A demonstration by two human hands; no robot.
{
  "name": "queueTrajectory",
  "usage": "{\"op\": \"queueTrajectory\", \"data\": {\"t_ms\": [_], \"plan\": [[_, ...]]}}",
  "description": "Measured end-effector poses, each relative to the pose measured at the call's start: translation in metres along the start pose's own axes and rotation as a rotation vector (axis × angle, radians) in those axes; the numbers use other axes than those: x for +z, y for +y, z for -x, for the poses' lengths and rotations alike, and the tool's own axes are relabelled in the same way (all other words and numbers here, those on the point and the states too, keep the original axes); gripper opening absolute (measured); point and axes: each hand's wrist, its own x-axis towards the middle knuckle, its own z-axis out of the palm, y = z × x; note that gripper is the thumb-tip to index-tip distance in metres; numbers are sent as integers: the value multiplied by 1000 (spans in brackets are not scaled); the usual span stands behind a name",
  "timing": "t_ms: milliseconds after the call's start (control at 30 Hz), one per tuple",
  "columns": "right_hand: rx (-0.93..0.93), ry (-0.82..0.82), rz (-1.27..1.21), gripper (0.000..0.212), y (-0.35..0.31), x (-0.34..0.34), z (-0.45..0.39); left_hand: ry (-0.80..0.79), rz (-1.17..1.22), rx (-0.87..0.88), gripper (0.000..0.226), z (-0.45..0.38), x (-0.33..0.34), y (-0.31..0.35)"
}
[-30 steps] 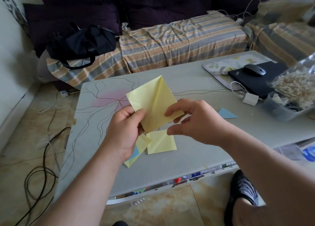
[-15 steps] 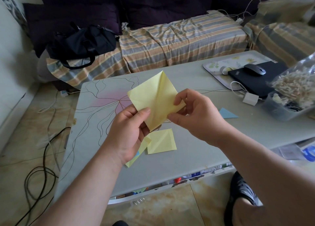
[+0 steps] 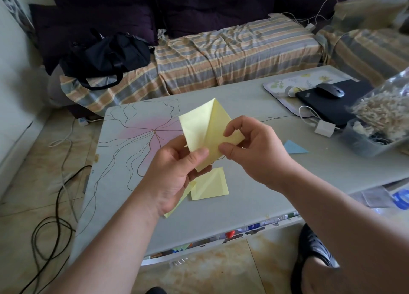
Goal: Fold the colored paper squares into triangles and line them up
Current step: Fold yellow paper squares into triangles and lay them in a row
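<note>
Yellow paper (image 3: 204, 129) is pinched above the table (image 3: 254, 196) by left hand (image 3: 174, 174) and right hand (image 3: 254, 147); corners should be matched before creasing.

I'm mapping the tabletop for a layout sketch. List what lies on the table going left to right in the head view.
Flat yellow paper square on the table → light blue paper triangle → small white charger block → grey computer mouse on the black laptop → clear plastic bag of pale wooden pieces.
</note>
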Motion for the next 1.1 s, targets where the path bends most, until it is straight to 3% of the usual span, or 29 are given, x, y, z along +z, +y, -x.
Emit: {"op": "queueTrajectory", "data": {"t_ms": [100, 267, 400, 500, 567, 733, 833, 900, 967, 1033, 1100], "plan": [[16, -13, -16, 21, -1, 0, 0, -23, -101, -5, 48, 1, -2, -1], [21, -33, 8, 20, -1, 0, 0, 48, -184, -44, 36, 0, 1, 0], [-17, -42, 138, 21, 4, -4, -3, 96, -68, -105, 31, -1, 2, 1], [-191, -31, 403, 31, 7, -8, -4, 94, 29, -173, 29, -2, 0, 1], [-282, -30, 532, 26, 7, -7, -2, 76, 92, -241, 28, -3, 1, 1], [-424, -49, 605, 8, 3, -3, 0, 51, 281, -391, 30, -6, -1, -1], [-458, -54, 616, 12, 6, -2, 0, 37, 347, -437, 35, -5, -2, 0], [-446, -36, 600, 13, 9, 0, 0, 93, 236, -398, 31, -5, -1, -3], [-414, -21, 597, 13, 14, 2, 0, 223, -52, -260, 36, -5, 1, -10], [-373, -10, 612, 17, 18, 3, -2, 322, -479, -4, 38, -6, -2, -17], [-319, -9, 603, 19, 19, 5, -3, 275, -831, 328, 37, -7, -9, -18]]}}
